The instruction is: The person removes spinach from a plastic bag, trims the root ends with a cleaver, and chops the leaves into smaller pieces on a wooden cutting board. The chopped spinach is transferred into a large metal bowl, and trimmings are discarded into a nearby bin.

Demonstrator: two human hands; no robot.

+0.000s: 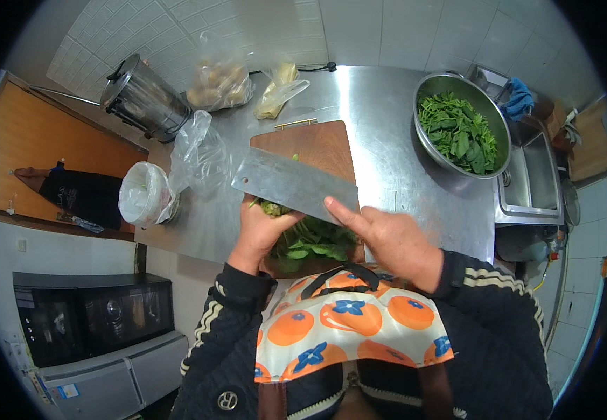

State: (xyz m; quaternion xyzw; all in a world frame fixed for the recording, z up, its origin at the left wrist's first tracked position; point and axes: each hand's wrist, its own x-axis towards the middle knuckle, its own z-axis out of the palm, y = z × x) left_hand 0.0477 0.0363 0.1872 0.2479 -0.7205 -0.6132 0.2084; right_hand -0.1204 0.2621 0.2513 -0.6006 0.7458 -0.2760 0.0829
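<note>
My right hand point(393, 239) grips a wide cleaver point(295, 181), its index finger laid along the blade; the handle is hidden in the palm. The blade crosses over a wooden cutting board point(311, 144), tilted down to the right. Below the blade, my left hand point(264, 228) holds a bunch of leafy greens point(309, 241) by the stem end, with the leaves spreading toward me on the board. The blade covers part of the stems, so I cannot tell whether it touches them. A small green piece lies just past the blade's far edge.
A steel bowl of cut greens point(458, 134) stands at right beside a sink point(532, 181). At left are a bag-lined bucket point(146, 194), a crumpled plastic bag point(198, 152) and a steel urn point(146, 100). Bagged food point(219, 84) and a yellowish packet point(280, 94) sit along the wall.
</note>
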